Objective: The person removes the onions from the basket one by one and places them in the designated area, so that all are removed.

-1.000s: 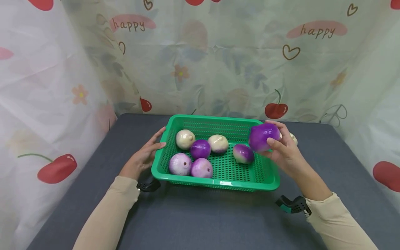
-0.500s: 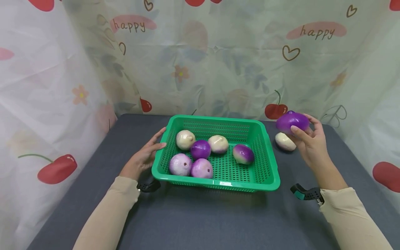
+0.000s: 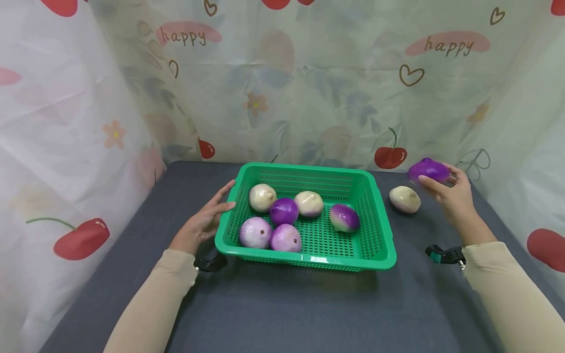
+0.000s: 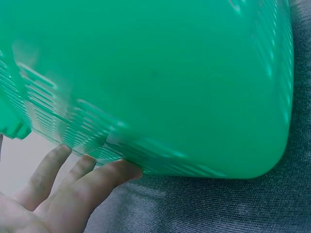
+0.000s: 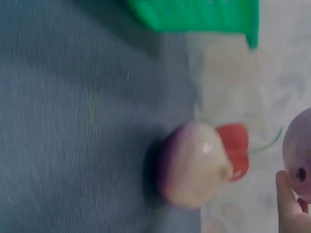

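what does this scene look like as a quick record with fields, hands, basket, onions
left hand: left hand open, fingers touching the left wall of the green basket
right hand: right hand grips a purple onion, right of the basket
basket contents: six onions, purple and pale
on table: pale onion lying outside the basket, on the grey table

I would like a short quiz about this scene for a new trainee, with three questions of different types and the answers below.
1. How many onions lie inside the green basket?
2. True or false: the right hand holds a purple onion above the table.
3. Which best describes the left hand? A) it grips an onion B) its fingers rest against the basket's side C) it lies flat, far from the basket

Key: 1. six; 2. true; 3. B
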`<move>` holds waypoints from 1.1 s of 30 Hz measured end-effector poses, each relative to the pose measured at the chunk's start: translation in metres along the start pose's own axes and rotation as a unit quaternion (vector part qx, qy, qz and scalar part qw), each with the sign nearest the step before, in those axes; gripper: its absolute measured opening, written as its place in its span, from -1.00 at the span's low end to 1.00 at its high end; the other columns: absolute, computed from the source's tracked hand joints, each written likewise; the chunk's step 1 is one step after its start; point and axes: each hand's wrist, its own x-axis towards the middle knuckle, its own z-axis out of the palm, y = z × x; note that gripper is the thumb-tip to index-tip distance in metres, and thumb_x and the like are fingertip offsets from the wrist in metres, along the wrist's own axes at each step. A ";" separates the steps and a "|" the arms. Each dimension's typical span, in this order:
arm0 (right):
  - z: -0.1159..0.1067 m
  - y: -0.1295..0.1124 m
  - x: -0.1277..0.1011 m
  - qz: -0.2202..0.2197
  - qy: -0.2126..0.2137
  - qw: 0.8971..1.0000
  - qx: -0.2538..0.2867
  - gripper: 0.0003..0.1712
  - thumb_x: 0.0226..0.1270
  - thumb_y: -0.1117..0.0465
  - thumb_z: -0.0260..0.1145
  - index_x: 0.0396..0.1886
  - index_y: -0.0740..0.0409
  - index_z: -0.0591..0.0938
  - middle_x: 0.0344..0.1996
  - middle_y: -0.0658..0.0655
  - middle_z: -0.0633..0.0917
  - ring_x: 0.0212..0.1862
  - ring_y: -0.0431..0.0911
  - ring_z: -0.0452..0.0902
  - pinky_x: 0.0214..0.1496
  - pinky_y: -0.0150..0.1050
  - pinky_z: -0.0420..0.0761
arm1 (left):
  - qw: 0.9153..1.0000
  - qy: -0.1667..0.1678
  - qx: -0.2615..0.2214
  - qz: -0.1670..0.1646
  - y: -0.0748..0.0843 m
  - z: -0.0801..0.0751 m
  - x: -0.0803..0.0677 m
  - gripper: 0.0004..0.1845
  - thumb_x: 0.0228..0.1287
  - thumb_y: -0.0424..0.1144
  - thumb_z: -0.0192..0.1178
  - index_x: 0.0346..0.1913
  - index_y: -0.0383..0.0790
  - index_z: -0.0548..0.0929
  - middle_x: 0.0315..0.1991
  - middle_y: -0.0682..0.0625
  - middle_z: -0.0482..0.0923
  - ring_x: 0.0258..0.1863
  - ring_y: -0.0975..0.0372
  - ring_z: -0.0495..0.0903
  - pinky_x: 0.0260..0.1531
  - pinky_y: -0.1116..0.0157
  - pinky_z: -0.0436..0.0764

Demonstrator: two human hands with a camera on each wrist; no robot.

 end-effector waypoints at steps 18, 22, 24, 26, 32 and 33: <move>-0.052 0.052 0.047 0.073 0.103 0.969 -0.211 0.24 0.05 -0.18 0.45 0.55 -0.06 -0.11 0.53 0.19 -0.01 0.51 0.00 0.00 0.35 -0.30 0.32 | 1.000 -0.004 -0.001 0.002 0.000 -0.002 0.001 -0.26 0.48 -0.38 -0.06 0.54 0.26 -0.07 0.46 -0.19 -0.05 0.13 0.05 0.47 -0.11 0.11 0.63; -0.046 0.048 0.032 0.086 0.115 0.966 -0.215 0.21 0.14 -0.10 0.42 0.56 0.03 -0.15 0.53 0.25 -0.04 0.52 0.05 -0.03 0.43 -0.14 0.22 | 1.000 -0.001 -0.001 0.002 0.000 -0.001 0.001 -0.26 0.48 -0.39 -0.07 0.54 0.25 -0.07 0.47 -0.19 -0.06 0.18 0.01 0.42 -0.09 0.09 0.62; -0.046 0.049 0.027 0.088 0.120 0.959 -0.239 0.18 0.18 -0.08 0.39 0.56 0.09 -0.15 0.52 0.26 -0.01 0.52 0.07 -0.03 0.45 -0.08 0.20 | 1.000 -0.001 0.002 0.002 0.000 0.000 0.001 -0.26 0.48 -0.38 -0.07 0.54 0.25 -0.08 0.48 -0.20 -0.07 0.21 -0.01 0.40 -0.09 0.09 0.62; -0.046 0.052 0.025 0.088 0.123 0.952 -0.267 0.15 0.21 -0.09 0.36 0.55 0.15 -0.14 0.51 0.29 0.01 0.51 0.11 -0.03 0.46 -0.02 0.16 | 1.000 0.001 0.005 0.002 0.000 0.001 0.000 -0.25 0.48 -0.38 -0.07 0.54 0.25 -0.09 0.48 -0.20 -0.07 0.23 -0.04 0.37 -0.08 0.08 0.62; -0.048 0.061 0.022 0.089 0.128 0.932 -0.326 0.13 0.23 -0.12 0.31 0.54 0.24 -0.11 0.50 0.35 0.01 0.50 0.20 -0.06 0.47 0.08 0.08 | 1.000 0.005 0.008 0.002 0.000 0.002 0.000 -0.24 0.48 -0.36 -0.04 0.54 0.28 -0.09 0.49 -0.22 -0.08 0.30 -0.14 0.28 -0.08 0.06 0.61; -0.048 0.062 0.022 0.090 0.130 0.930 -0.333 0.12 0.24 -0.12 0.30 0.54 0.25 -0.10 0.50 0.36 0.01 0.50 0.21 -0.05 0.47 0.09 0.08 | 1.000 0.005 0.007 0.001 0.000 0.002 0.000 -0.24 0.48 -0.36 -0.04 0.54 0.28 -0.09 0.49 -0.22 -0.08 0.31 -0.16 0.27 -0.08 0.06 0.61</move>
